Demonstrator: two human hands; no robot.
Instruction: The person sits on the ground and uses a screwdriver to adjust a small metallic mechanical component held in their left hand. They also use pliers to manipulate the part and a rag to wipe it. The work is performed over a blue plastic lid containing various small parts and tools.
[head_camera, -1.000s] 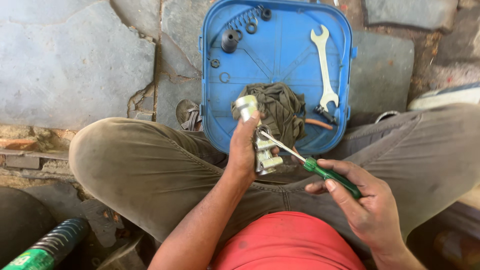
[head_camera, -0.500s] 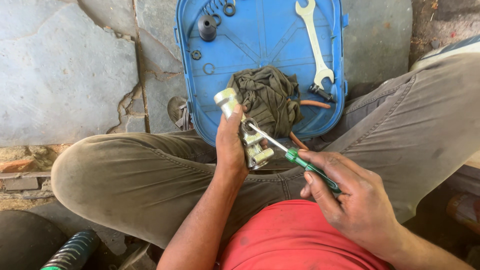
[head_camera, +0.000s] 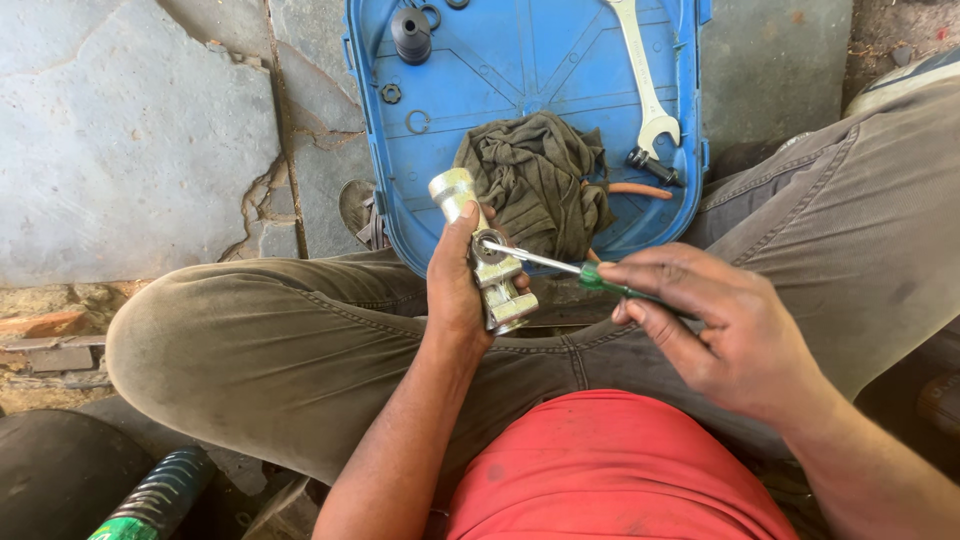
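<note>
1. From the head view I see the left hand (head_camera: 458, 290) wrapped around a silvery metal cylinder part (head_camera: 484, 252), thumb laid along its upper side, holding it over the lap.
2. The part stands tilted, its rounded end pointing up toward the blue plastic lid (head_camera: 540, 70) and its squared lower end sticking out below the palm.
3. The right hand (head_camera: 735, 335) grips a green-handled screwdriver (head_camera: 560, 266), fingers curled tight over the handle (only a short stretch of green shows past the fingertips).
4. The screwdriver's shaft runs leftward, and its tip sits at a round port on the side of the metal part; I think it is touching inside the opening, though the tip itself is too small to be sure.
5. Just behind the part, on the blue lid, lies a crumpled olive rag (head_camera: 535, 180).
6. To the right of the rag I note an open-ended spanner (head_camera: 645, 75) lying lengthwise, with a small dark bolt (head_camera: 652, 165) and a thin orange rod (head_camera: 640, 190) near its lower jaw.
7. At the lid's upper left sit a black rubber boot (head_camera: 410, 32), a small nut (head_camera: 391, 93) and a ring (head_camera: 418, 122).
8. The lid rests on grey stone paving (head_camera: 120, 130); both knees in olive trousers (head_camera: 260, 340) flank the work.
</note>
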